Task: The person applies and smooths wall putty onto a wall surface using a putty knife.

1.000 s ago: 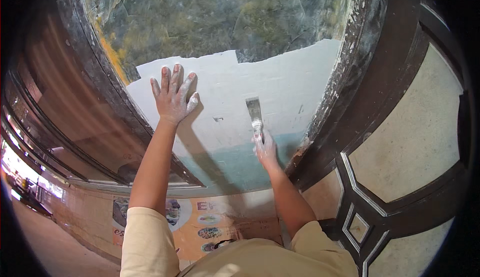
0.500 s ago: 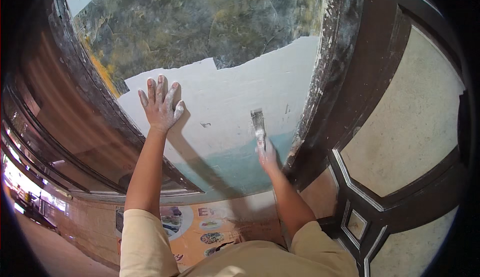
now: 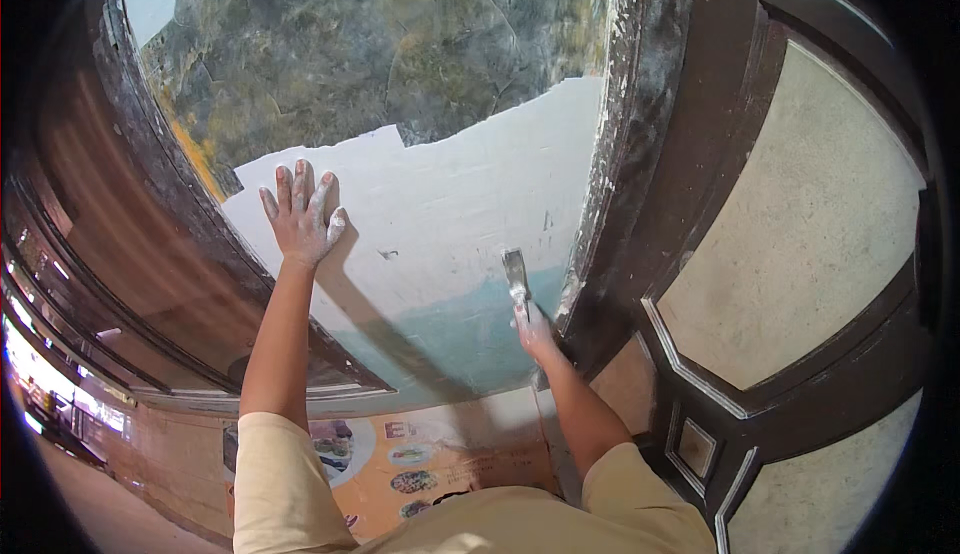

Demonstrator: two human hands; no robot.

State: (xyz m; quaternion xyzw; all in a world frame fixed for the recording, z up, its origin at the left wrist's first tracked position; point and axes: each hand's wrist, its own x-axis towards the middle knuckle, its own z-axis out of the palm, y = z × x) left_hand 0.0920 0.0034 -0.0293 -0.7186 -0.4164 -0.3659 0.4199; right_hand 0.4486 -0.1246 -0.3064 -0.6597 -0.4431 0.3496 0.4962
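A wall panel (image 3: 450,204) stands before me, bare white across its middle, greenish blue lower down and covered above by a mottled dark grey-green layer (image 3: 330,54) with a ragged lower edge. My left hand (image 3: 302,219) lies on the white part with its fingers spread, just below that edge. White dust coats its fingers. In my right hand (image 3: 535,329) is a putty knife (image 3: 515,272), its blade pointing up against the wall near the border of white and blue. Dusty white fingers wrap its handle. A small dark gouge (image 3: 388,255) marks the surface between the hands.
Dark, flaking wooden trim (image 3: 598,174) borders the panel on the right, beside a dark door (image 3: 620,314) with pale inset panels. To the left runs a brown glossy panel (image 3: 130,214) with dark rails. An orange printed sheet (image 3: 440,479) lies on the floor below.
My right hand has moved down the wall with the putty knife. The view has shifted slightly to the right. My left hand keeps its place on the white surface.
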